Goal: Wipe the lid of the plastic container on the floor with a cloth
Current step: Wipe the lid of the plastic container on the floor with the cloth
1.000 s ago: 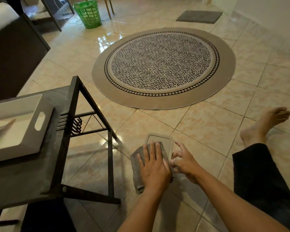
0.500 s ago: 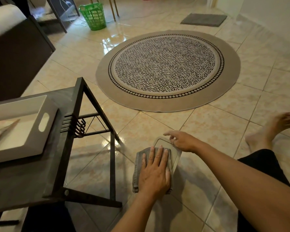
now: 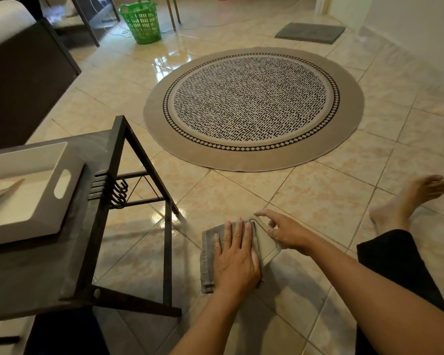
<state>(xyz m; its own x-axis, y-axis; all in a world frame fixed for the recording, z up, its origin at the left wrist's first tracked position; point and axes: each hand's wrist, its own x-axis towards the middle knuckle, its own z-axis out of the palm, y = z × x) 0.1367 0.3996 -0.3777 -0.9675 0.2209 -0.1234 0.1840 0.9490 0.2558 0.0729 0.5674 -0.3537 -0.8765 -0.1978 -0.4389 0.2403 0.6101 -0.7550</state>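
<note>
A flat beige container lid lies on the tiled floor in front of me. A folded grey cloth covers its left part. My left hand lies flat on the cloth, fingers spread, pressing it down on the lid. My right hand rests on the lid's right and far edge with its fingertips, steadying it. The container body is not in view.
A dark metal-framed low table stands close on the left with a white tray on it. A round patterned rug lies ahead. My bare foot and dark trouser leg are on the right. A green basket stands far back.
My left hand has dragged the cloth toward me and leftward, uncovering more of the lid. My right hand has shifted from the lid's far edge to its right side.
</note>
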